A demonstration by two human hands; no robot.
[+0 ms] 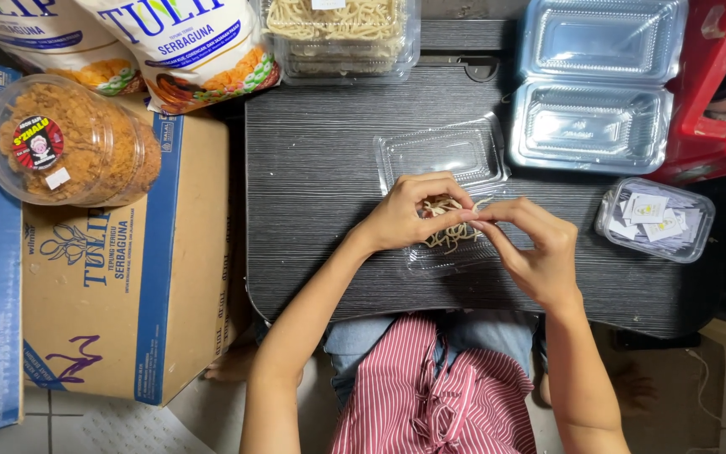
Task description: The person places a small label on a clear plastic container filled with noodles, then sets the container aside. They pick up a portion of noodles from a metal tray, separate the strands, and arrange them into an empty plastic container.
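Both hands meet over an open clear plastic box at the middle of the dark desk. The left hand and right hand have their fingers pinched closed on pale snack sticks lying in the box's near half, directly under the fingertips. Right of the box sits a small tub of paper labels; beyond it, an empty open container.
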